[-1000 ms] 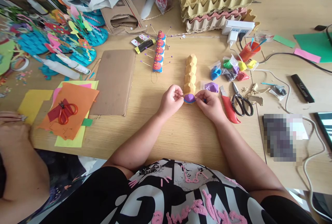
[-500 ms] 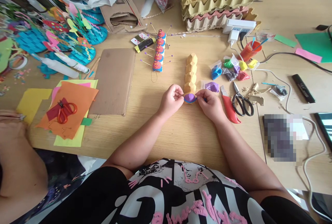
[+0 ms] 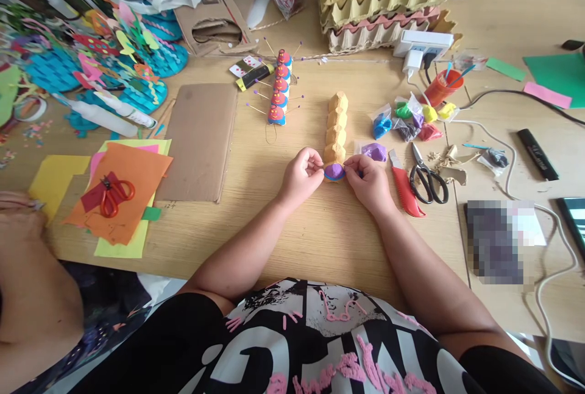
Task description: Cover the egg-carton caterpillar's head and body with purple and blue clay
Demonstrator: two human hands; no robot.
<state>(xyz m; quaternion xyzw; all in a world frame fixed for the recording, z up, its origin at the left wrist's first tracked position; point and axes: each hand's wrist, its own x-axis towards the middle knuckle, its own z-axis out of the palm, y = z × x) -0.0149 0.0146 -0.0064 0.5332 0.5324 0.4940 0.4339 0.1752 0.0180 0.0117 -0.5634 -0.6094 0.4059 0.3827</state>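
An orange-yellow egg-carton strip [image 3: 337, 129] stands lengthwise in front of me, its near bump covered in purple clay [image 3: 334, 172] with a thin blue strip along the bottom edge. My left hand [image 3: 304, 176] is closed at the left side of that bump, fingertips pinched at the blue strip's end. On the right side my right hand [image 3: 369, 179] pinches at the other end, partly covering it. Behind my right hand lies a bag of purple clay [image 3: 373, 151]. Farther back to the left is a red and blue caterpillar [image 3: 280, 89] with purple-tipped sticks.
Scissors [image 3: 428, 178] and a red-handled knife [image 3: 404, 190] lie right of my right hand, with bagged clay [image 3: 406, 120] behind. Brown cardboard [image 3: 198, 141] and orange paper [image 3: 137, 168] are left. Egg trays [image 3: 384, 4] are stacked at the back. Another person's arm [image 3: 31, 284] rests far left.
The blue strip's right end now lies closer against the purple bump, and my right hand has shifted slightly left. My left hand has barely moved.
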